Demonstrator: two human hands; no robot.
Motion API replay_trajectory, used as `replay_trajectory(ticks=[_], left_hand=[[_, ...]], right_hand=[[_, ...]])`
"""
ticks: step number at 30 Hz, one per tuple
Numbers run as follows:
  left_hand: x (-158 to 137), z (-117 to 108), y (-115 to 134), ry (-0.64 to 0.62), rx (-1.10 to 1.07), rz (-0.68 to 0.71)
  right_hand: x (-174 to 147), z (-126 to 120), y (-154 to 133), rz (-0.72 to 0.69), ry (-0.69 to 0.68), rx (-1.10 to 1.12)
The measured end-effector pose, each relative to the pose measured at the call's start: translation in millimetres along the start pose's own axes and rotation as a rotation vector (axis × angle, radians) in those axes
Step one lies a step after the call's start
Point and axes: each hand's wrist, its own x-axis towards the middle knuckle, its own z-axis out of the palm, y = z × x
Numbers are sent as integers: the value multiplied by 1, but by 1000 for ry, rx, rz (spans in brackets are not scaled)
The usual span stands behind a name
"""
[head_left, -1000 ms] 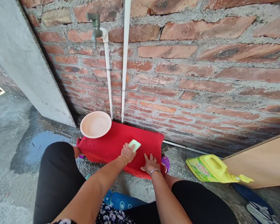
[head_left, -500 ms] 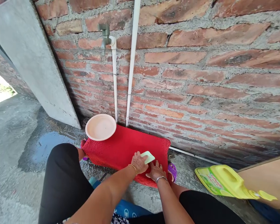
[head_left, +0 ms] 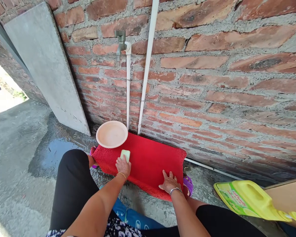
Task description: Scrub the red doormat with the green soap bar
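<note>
bar (head_left: 125,154) has moved along the cloth (head_left: 148,158) to just beside the basin (head_left: 112,134), away from the right hand (head_left: 171,183), so work seems shifted leftward. left hand (head_left: 124,167) has fingers closed on it; right fingers spread wide, gripping nothing.

pale green bar (head_left: 125,153), rounded corners, kinda poking out past the left hand's (head_left: 123,166) fingers, bright red cloth (head_left: 150,154) under both hands, pretty flat on top, bumpy near edge drooping

A grey slab (head_left: 51,72) leans against brick wall (head_left: 194,62).
</note>
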Motion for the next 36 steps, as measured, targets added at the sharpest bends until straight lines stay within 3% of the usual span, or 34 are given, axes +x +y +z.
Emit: replay_trajectory(ticks=[3,5,7,10,12,14,16,20,22,24,29,31,33,34,36], left_hand=[[-22,25,21,-96,40,489],[-25,33,21,-90,53,616],[-17,33,8,0,49,493],[5,21,-22,166,11,88],[15,13,-34,209,-10,-154],[13,11,-33,199,-5,-216],[-1,16,-18,146,28,-58],[-44,39,22,-47,109,634],[-55,46,30,-88,108,835],[-51,45,22,-40,90,748],[-1,17,-37,155,26,0],[12,12,-53,212,7,-229],[13,16,-54,240,12,-277],[10,22,-49,238,22,-217],[-3,37,-32,205,35,57]], right_hand=[[1,2,0,13,1,-9],[1,3,0,9,9,-7],[3,5,1,-3,14,-3],[6,6,1,-3,11,-8],[7,5,1,-1,6,-12],[7,5,0,-2,4,-17],[5,4,-2,8,3,-25],[0,2,-3,22,-2,-38],[-1,3,-2,13,6,-36],[0,5,-1,5,10,-32],[7,8,0,10,4,-24],[8,8,-1,12,7,-25],[8,8,-1,10,8,-26],[9,8,-1,10,7,-27],[9,9,0,11,5,-25]])
